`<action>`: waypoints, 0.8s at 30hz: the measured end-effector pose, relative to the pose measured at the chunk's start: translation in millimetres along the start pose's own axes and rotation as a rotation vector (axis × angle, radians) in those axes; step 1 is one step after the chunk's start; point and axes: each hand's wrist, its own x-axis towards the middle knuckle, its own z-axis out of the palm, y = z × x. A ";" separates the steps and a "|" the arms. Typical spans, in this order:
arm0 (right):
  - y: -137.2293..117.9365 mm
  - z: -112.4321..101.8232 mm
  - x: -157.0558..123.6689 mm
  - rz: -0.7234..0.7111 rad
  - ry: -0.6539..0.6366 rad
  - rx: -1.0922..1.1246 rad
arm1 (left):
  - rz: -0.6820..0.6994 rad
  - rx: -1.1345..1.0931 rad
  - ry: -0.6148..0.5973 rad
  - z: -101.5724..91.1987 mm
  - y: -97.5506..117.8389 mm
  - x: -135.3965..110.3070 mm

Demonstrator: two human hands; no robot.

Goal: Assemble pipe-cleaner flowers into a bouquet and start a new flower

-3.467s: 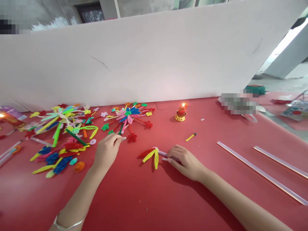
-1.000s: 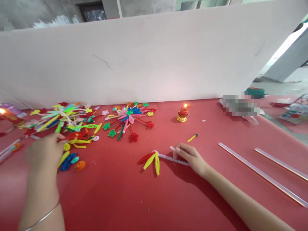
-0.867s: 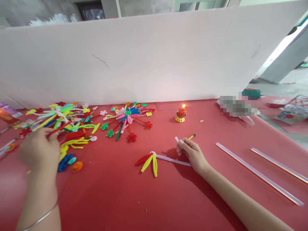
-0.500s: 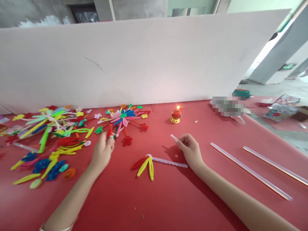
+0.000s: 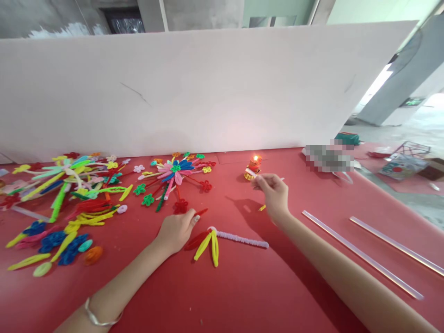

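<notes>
My left hand is closed on a red pipe-cleaner petal, its tip sticking out past the fingers. Just beside it on the red table lies a pipe-cleaner piece with a lilac stem, two yellow petals and a red petal. My right hand pinches a short translucent glue stick, its end close to the lit red candle on a gold base. A small yellow bit shows below that hand; what it is, I cannot tell.
Two long glue sticks lie at the right. Finished pipe-cleaner flowers and loose petals cover the left side. A white board stands along the back edge. A white bag, partly blurred, rests at the far right.
My left hand has moved right and down, carrying the red petal towards the lilac-stemmed piece. My right hand has gone up, bringing the glue stick to the candle.
</notes>
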 end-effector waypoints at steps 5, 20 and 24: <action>4.4 -2.6 59.0 -0.040 0.093 0.127 | 0.026 0.124 -0.051 -2.8 8.8 7.7; 47.5 -43.0 84.3 0.107 0.077 0.114 | 0.144 0.151 -0.024 -0.8 3.6 1.9; 52.8 -41.3 83.6 0.080 0.098 0.060 | 0.139 0.166 -0.028 -2.4 5.0 -0.2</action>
